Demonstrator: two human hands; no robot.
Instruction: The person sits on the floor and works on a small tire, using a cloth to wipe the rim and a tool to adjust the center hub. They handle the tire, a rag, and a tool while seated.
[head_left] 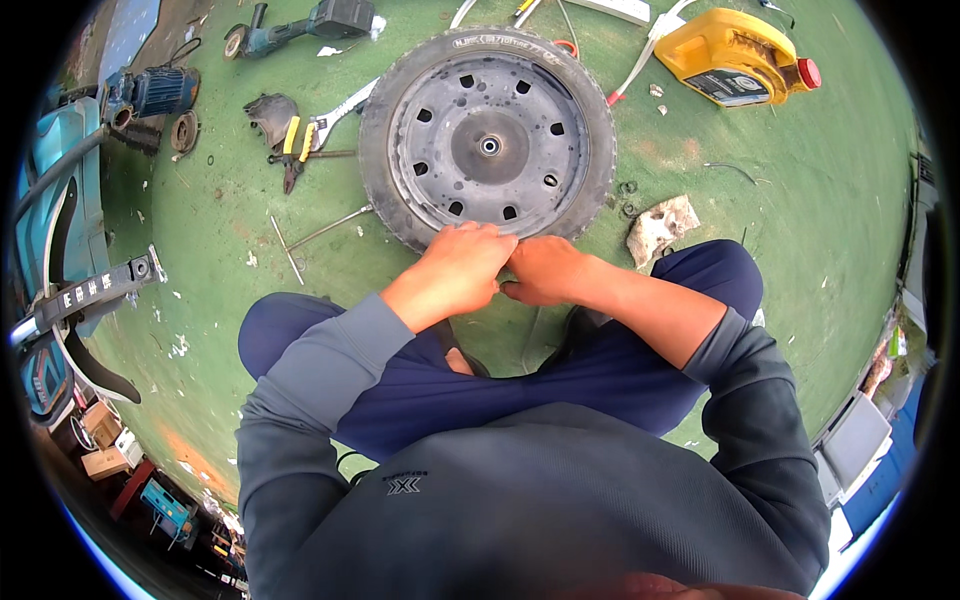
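Note:
A wheel (488, 108) lies flat on the green floor in front of me, a black rubber tyre around a grey metal disc with several small holes and a bearing at its centre. My left hand (458, 266) is closed over the near edge of the tyre (382, 190), fingers bent onto its sidewall. Right beside it and touching it, my right hand (547, 270) grips the same edge with curled fingers. The undersides of both hands are hidden. No tool shows in either one.
Left of the wheel lie an adjustable wrench (338, 115), yellow-handled pliers (294, 142) and a T-handle wrench (318, 230). An angle grinder (300, 28) is farther off. To the right are a yellow jug (728, 55), a stained rag (662, 228) and small black rings (628, 196).

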